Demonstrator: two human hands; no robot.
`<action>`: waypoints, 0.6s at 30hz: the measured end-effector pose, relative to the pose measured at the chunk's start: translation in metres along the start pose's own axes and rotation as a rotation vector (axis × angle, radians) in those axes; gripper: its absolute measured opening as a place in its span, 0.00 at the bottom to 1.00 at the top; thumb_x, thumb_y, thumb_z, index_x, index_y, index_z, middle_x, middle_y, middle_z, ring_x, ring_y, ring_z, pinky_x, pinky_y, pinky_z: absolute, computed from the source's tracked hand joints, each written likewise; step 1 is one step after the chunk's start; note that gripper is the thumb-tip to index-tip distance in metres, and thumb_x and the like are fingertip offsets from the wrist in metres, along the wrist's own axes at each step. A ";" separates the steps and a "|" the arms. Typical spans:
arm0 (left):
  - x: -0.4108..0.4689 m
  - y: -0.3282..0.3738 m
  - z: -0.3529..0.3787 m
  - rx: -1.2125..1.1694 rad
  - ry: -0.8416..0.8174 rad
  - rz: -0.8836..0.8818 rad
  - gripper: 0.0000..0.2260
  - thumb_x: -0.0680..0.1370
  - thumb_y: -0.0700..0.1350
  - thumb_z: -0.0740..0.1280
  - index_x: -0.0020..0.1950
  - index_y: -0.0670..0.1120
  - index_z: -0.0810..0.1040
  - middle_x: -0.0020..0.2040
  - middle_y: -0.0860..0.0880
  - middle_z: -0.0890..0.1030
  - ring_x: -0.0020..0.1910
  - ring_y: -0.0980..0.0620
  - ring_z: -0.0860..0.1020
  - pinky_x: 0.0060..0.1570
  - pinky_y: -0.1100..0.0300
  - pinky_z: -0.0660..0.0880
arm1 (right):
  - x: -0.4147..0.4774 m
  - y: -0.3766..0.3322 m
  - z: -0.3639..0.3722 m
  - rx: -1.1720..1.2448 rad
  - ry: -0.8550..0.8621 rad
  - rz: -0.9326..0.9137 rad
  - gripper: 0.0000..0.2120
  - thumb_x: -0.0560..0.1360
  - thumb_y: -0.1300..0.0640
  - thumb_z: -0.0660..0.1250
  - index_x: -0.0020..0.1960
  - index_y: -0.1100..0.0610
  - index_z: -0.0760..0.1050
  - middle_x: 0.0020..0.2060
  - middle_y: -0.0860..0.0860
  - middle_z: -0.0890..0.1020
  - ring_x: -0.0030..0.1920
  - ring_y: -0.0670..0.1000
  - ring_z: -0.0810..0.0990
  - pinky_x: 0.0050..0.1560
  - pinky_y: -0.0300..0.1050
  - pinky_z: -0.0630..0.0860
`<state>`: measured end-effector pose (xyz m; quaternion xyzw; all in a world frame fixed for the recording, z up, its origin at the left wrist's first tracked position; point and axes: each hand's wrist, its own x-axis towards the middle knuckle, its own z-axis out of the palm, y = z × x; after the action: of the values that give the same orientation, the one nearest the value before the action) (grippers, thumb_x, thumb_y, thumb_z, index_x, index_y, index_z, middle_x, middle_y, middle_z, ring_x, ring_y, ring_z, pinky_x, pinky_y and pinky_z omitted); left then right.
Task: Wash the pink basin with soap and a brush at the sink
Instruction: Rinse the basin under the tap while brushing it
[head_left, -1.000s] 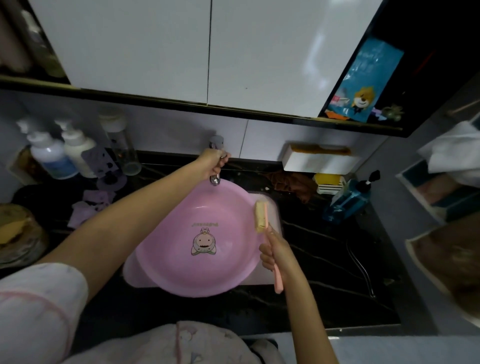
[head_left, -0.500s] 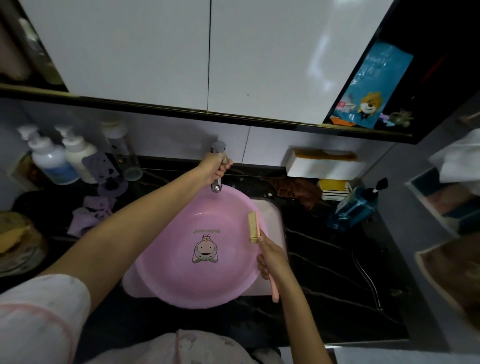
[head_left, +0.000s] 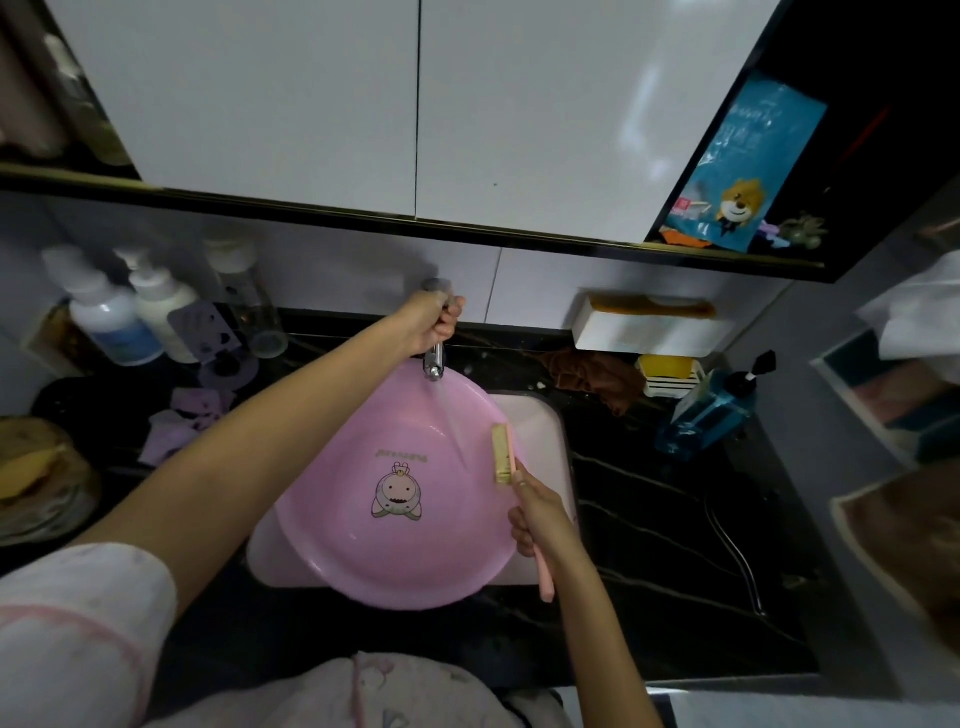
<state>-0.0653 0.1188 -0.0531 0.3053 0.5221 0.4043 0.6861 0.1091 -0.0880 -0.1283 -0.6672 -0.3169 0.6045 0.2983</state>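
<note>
Water (head_left: 453, 421) now streams from the tap (head_left: 434, 364) into the pink basin (head_left: 337, 519), my left hand (head_left: 428, 322) clasping the tap, my right hand (head_left: 540, 519) gripping the brush (head_left: 501, 454); next I'd wet the bristles, then add soap.

"How many basins?"

"One pink basin (head_left: 363, 545), one sink (head_left: 543, 415), one tap (head_left: 434, 364)."

"Brushes?"

"One brush (head_left: 503, 457). Hands come to two: one left hand (head_left: 428, 322), one right hand (head_left: 537, 514)."

"And bottles?"

"Four in all: two white pump bottles (head_left: 111, 325), one clear bottle (head_left: 249, 312), one blue pump bottle (head_left: 706, 410)."

"Anything else to tally?"

"One brown cloth (head_left: 597, 376), one white wall box (head_left: 649, 335), one comb (head_left: 649, 306), two white cabinet doors (head_left: 260, 104) and one blue packet (head_left: 743, 171) with one cartoon dog printed on it. The purple scraps (head_left: 182, 415) are too jumbled to count."
</note>
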 end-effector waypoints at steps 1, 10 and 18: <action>0.000 -0.002 0.000 0.010 -0.002 0.002 0.14 0.78 0.33 0.48 0.39 0.43 0.68 0.29 0.52 0.65 0.19 0.60 0.62 0.18 0.70 0.56 | 0.000 0.000 0.000 0.001 -0.002 -0.005 0.18 0.82 0.47 0.54 0.70 0.48 0.68 0.25 0.50 0.65 0.22 0.46 0.62 0.21 0.35 0.59; 0.000 -0.006 -0.002 0.020 -0.017 0.013 0.14 0.80 0.35 0.48 0.37 0.45 0.65 0.27 0.53 0.65 0.20 0.59 0.61 0.19 0.69 0.57 | 0.002 -0.001 0.002 0.021 -0.005 0.014 0.18 0.82 0.47 0.54 0.69 0.49 0.69 0.24 0.50 0.65 0.21 0.46 0.62 0.21 0.35 0.59; -0.002 0.002 0.007 -0.052 0.024 -0.037 0.17 0.82 0.37 0.46 0.35 0.45 0.65 0.18 0.55 0.64 0.15 0.59 0.59 0.16 0.70 0.53 | 0.000 0.000 0.002 0.028 -0.025 0.023 0.18 0.82 0.47 0.54 0.69 0.48 0.69 0.25 0.51 0.64 0.22 0.46 0.62 0.21 0.35 0.59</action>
<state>-0.0589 0.1182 -0.0490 0.2728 0.5250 0.4087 0.6950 0.1068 -0.0883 -0.1286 -0.6589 -0.3044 0.6207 0.2966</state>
